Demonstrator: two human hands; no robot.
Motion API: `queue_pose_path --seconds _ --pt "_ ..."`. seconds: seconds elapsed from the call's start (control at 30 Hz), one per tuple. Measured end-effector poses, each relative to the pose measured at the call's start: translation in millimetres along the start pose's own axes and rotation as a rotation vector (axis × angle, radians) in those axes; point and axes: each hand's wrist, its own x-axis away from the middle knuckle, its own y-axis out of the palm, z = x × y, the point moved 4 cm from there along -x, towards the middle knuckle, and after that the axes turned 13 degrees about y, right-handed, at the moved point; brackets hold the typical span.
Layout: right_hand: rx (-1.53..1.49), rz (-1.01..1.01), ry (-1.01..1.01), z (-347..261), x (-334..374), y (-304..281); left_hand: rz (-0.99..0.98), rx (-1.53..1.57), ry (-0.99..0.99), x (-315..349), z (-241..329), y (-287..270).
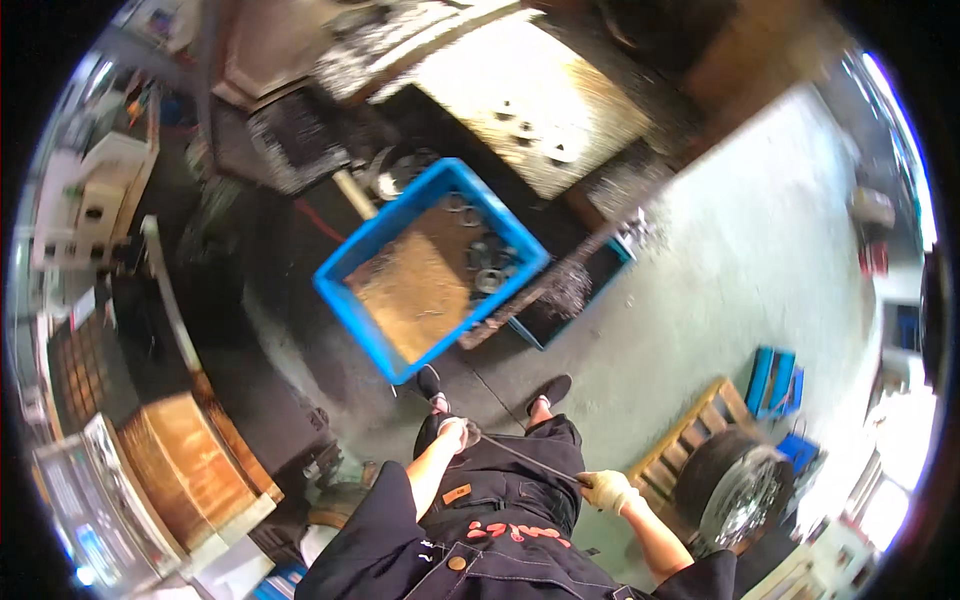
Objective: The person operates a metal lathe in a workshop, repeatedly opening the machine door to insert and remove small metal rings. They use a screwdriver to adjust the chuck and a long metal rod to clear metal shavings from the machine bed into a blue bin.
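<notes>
A thin dark rod [528, 459] runs slantwise across the front of my body. My right hand [605, 491], in a pale work glove, is closed round its right end. At the rod's other end my left hand [455, 434] is closed, its fingers partly blurred; a small greyish piece shows there. Ahead of my feet stands a blue bin [366, 337] with a brown sheet over part of its bottom. Several metal rings [489, 280] lie along its right side. Both hands are apart from the bin.
A second blue bin [541, 343] with metal shavings sits under a dark bar [535, 290]. Beyond is a brightly lit machine bed [520, 90]. To the right are a wooden pallet [690, 430], a dark drum [735, 490] and blue crates [772, 380]. A rusty-brown machine cover [190, 465] stands left.
</notes>
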Motion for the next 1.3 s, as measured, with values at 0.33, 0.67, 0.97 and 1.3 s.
queue_pose_path --seconds 0.33,0.67,0.97,1.3 --pt "0.05 0.04 -0.268 -336.1 -59.8 49.0 -0.073 0.462 0.2 -14.8 190.9 -225.7" --pt "-0.394 -0.015 -0.275 -647.8 -127.7 -12.1 0.152 -0.155 0.891 25.5 471.6 -351.0" --pt "-0.731 -0.242 -0.413 -908.2 -196.7 -107.8 0.247 -1.07 0.616 -36.5 589.4 -454.3" --pt "-0.658 -0.378 -0.668 -1188.4 -224.8 -208.1 0.354 -0.345 0.728 -117.8 625.5 -565.1"
